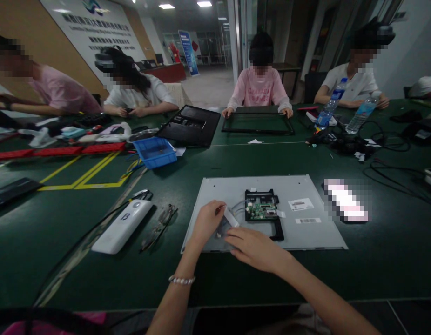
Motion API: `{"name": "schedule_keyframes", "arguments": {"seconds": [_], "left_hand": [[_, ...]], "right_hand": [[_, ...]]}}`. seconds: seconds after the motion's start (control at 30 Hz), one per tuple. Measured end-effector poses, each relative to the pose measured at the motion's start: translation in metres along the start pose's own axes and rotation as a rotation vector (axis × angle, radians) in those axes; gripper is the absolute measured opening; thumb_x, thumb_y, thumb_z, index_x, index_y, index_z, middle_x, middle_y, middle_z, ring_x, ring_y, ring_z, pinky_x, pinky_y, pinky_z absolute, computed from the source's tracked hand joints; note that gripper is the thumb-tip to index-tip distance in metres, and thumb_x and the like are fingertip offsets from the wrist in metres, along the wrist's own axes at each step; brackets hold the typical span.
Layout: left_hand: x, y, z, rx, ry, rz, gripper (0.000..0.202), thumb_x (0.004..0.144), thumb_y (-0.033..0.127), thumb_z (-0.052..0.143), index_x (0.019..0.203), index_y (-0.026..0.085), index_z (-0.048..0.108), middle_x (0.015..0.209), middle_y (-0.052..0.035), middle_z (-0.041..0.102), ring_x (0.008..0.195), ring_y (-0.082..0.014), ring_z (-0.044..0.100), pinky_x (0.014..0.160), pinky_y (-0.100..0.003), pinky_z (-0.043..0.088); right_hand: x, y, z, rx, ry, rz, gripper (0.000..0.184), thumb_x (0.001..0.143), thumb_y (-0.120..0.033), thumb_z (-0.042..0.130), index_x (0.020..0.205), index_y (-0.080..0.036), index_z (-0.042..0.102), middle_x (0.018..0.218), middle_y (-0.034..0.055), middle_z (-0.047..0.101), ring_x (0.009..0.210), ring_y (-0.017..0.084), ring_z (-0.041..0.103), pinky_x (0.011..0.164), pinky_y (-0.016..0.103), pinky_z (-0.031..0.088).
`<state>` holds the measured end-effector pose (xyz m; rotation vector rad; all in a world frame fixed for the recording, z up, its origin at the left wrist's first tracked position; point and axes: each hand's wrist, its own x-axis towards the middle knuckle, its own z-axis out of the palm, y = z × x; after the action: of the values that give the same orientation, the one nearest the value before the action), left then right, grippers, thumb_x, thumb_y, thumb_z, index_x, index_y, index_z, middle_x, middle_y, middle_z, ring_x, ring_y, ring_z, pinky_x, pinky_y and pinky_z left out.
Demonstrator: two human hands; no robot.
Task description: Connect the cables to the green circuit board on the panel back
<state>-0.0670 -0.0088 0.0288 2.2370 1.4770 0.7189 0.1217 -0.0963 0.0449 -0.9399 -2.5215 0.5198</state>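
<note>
Your left hand point(208, 221) pinches a small white strip point(231, 217) between closed fingers, lifting it off the grey metal panel point(299, 232) that lies flat on the green counter point(236, 158). Your right hand point(255, 249) rests palm-down on the panel's near edge, fingers loosely spread and holding nothing — likely steadying it. The green circuit board point(260, 208) sits just beside the strip, within easy reach — a white power bank point(123, 226) lies well to the left.
</note>
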Motion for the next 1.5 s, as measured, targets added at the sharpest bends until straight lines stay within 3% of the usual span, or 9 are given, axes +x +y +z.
{"name": "schedule_keyframes", "arguments": {"seconds": [0.17,0.37,0.5,0.57,0.67,0.77,1.0,1.2,1.5], "left_hand": [[0.001,0.003,-0.003,-0.064,-0.058,0.044,0.022,0.085,0.024,0.046,0.09,0.02,0.067,0.09,-0.0051,0.066,0.086,-0.02,0.06,0.081,-0.032,0.045],[0.001,0.002,-0.002,-0.002,-0.085,0.046,0.022,0.087,0.022,0.044,0.092,0.021,0.065,0.09,-0.0049,0.063,0.087,-0.0201,0.059,0.083,-0.032,0.045],[0.0,0.008,0.001,0.083,0.046,0.07,0.032,0.082,0.015,0.049,0.113,0.019,0.055,0.108,-0.0074,0.055,0.094,-0.0205,0.055,0.088,-0.034,0.043],[-0.002,0.012,0.003,0.126,0.098,0.116,0.032,0.082,0.014,0.048,0.114,0.018,0.052,0.109,-0.0082,0.052,0.1,-0.0217,0.052,0.091,-0.036,0.041],[-0.004,0.017,0.006,0.155,-0.022,0.199,0.017,0.085,0.017,0.046,0.1,0.019,0.053,0.095,-0.0061,0.054,0.095,-0.0222,0.051,0.087,-0.036,0.041],[-0.006,0.015,0.009,0.146,-0.131,0.198,0.012,0.086,0.021,0.046,0.098,0.019,0.051,0.089,-0.0049,0.054,0.086,-0.0217,0.052,0.081,-0.036,0.042],[-0.005,0.008,-0.004,-0.002,-0.189,0.112,0.02,0.079,0.023,0.055,0.098,0.02,0.05,0.092,-0.0043,0.054,0.089,-0.0217,0.055,0.081,-0.035,0.044],[-0.004,0.004,-0.009,-0.123,-0.258,0.074,0.028,0.073,0.02,0.059,0.101,0.021,0.052,0.098,-0.0044,0.054,0.094,-0.0213,0.054,0.085,-0.036,0.044],[-0.002,-0.008,-0.007,-0.077,-0.232,0.088,0.04,0.07,0.028,0.066,0.106,0.02,0.049,0.104,-0.0061,0.054,0.099,-0.0243,0.053,0.089,-0.041,0.042]], "right_hand": [[-0.001,0.007,0.001,-0.033,0.082,0.002,0.035,0.091,-0.022,0.044,0.125,-0.014,0.048,0.132,0.0109,0.05,0.129,0.021,0.038,0.107,0.038,0.035],[0.002,0.006,0.008,-0.062,0.047,-0.002,0.033,0.089,-0.025,0.049,0.119,-0.013,0.052,0.126,0.0118,0.055,0.122,0.023,0.046,0.104,0.038,0.038],[0.003,0.003,0.012,-0.062,0.034,0.005,0.034,0.088,-0.026,0.05,0.12,-0.013,0.051,0.125,0.0117,0.056,0.12,0.023,0.048,0.102,0.038,0.04],[0.003,0.003,0.013,-0.056,0.035,0.009,0.035,0.088,-0.026,0.05,0.121,-0.013,0.05,0.126,0.0123,0.055,0.12,0.023,0.048,0.102,0.039,0.04],[0.004,0.004,0.012,-0.032,0.032,0.018,0.037,0.088,-0.025,0.051,0.122,-0.013,0.049,0.126,0.0131,0.055,0.12,0.024,0.048,0.1,0.04,0.041],[0.004,0.005,0.009,-0.005,0.027,0.036,0.037,0.087,-0.025,0.052,0.121,-0.014,0.05,0.125,0.0124,0.057,0.118,0.023,0.05,0.099,0.039,0.042],[0.005,0.003,0.006,0.011,0.042,0.068,0.033,0.088,-0.025,0.05,0.119,-0.015,0.053,0.125,0.0114,0.056,0.117,0.023,0.051,0.098,0.038,0.043],[0.002,0.002,0.011,-0.016,0.013,0.065,0.044,0.086,-0.032,0.053,0.125,-0.013,0.047,0.131,0.014,0.051,0.126,0.024,0.042,0.105,0.041,0.036],[-0.014,-0.006,0.017,-0.039,-0.055,0.056,0.058,0.083,-0.045,0.055,0.132,-0.016,0.042,0.146,0.0171,0.031,0.134,0.029,0.03,0.108,0.044,0.03]]}}
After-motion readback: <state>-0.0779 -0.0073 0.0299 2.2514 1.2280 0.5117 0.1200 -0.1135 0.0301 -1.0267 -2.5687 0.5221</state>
